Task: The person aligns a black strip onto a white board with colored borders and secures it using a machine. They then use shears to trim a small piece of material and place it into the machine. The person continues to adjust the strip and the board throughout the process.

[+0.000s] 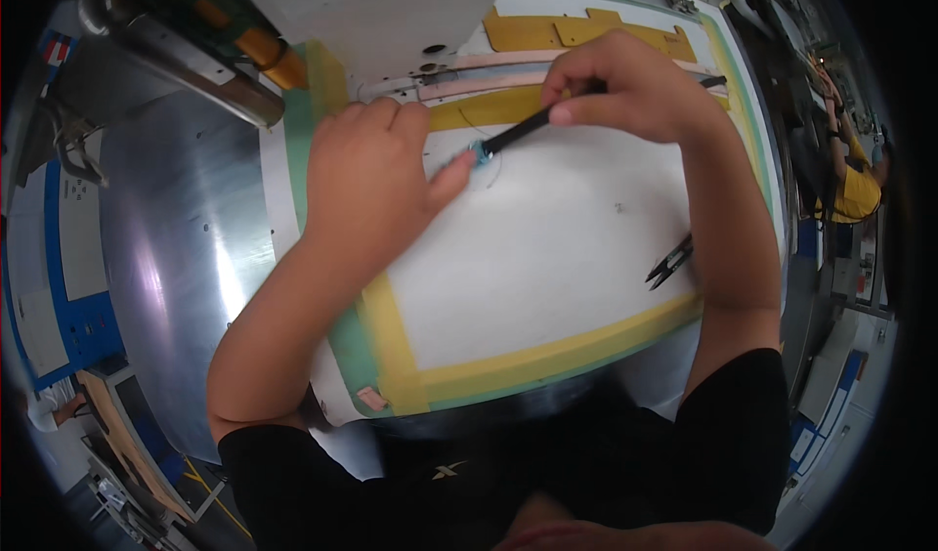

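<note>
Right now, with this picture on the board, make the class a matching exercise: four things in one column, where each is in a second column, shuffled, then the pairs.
Things
1. left hand
2. right hand
3. snips
4. yellow tape

Places
A. lying on the white sheet near the right forearm
B. along the sheet's edges
C. holding a thin black tool
D. thumb pressed beside a small blue piece

Pairs: 1-D, 2-C, 3-A, 4-B
</note>
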Available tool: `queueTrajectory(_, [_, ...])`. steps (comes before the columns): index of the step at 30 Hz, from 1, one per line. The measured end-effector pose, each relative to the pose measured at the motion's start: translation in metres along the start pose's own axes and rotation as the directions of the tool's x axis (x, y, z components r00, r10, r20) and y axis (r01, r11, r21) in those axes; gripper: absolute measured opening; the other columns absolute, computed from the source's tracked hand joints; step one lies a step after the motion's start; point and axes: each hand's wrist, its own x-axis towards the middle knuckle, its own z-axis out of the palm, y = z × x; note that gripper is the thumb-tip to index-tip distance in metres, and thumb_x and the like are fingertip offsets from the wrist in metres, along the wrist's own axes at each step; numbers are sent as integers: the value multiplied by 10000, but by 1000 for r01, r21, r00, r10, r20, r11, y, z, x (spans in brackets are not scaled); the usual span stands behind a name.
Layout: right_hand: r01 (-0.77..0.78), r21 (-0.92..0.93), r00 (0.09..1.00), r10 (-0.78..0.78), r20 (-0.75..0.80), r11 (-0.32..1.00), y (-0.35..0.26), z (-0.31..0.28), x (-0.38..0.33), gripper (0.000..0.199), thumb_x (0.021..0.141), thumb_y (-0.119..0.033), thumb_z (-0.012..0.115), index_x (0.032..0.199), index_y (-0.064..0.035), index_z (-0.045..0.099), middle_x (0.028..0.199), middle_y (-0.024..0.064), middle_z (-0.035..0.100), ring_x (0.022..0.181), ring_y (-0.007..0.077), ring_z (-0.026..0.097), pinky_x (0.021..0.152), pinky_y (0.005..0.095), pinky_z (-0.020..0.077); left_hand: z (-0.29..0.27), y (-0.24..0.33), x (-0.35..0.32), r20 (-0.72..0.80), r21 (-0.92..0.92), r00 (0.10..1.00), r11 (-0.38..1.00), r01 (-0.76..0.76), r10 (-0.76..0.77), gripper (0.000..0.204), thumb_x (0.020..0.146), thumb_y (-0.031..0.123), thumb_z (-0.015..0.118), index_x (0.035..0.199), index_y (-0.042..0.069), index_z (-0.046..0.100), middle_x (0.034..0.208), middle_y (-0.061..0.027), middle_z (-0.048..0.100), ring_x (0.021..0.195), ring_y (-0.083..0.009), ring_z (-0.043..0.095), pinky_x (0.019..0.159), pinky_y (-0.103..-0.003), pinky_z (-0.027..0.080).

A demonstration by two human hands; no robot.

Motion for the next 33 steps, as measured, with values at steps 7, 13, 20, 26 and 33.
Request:
queueTrajectory(7, [362,146,895,-300,-330,921,14,29,-49,168,866,-131,811,948,-21,713,851,51,683,752,166,627,693,286,479,-2,40,-11,395,-864,910,388,321,128,331,967,102,684,1268,-19,621,1082,-82,672,906,-140,608,854,-304,487])
queueTrajectory(13, [387,332,888,-251,-386,860,23,32,-40,187,864,-121,847,988,-17,754,876,55,738,756,112,659,679,246,515,11,33,-15,334,-942,942,51,332,33,272,1014,74,593,1256,-47,623,961,-3,621,881,-75,561,841,-236,467])
queueTrajectory(20, [432,126,817,-329,-474,893,16,26,-46,163,817,-92,879,920,-15,779,839,82,739,693,149,643,611,261,475,18,29,-22,341,-940,935,39,339,98,402,1015,172,598,1337,-60,541,1197,-111,641,917,-151,552,852,-338,468])
queueTrajectory(26, [474,133,807,-369,-460,870,9,20,-49,168,805,-65,879,919,8,780,825,106,739,687,163,634,595,273,453,14,31,-24,340,-940,934,23,339,110,380,1018,165,587,1330,-50,546,1171,-81,636,914,-138,544,857,-314,453])
queueTrajectory(33, [489,103,796,-394,-460,866,0,13,-51,183,784,-49,888,921,13,783,840,125,750,706,184,654,623,288,468,8,37,-24,329,-942,939,-28,334,102,367,1018,186,579,1297,-52,561,1113,-55,630,893,-113,539,838,-277,436])
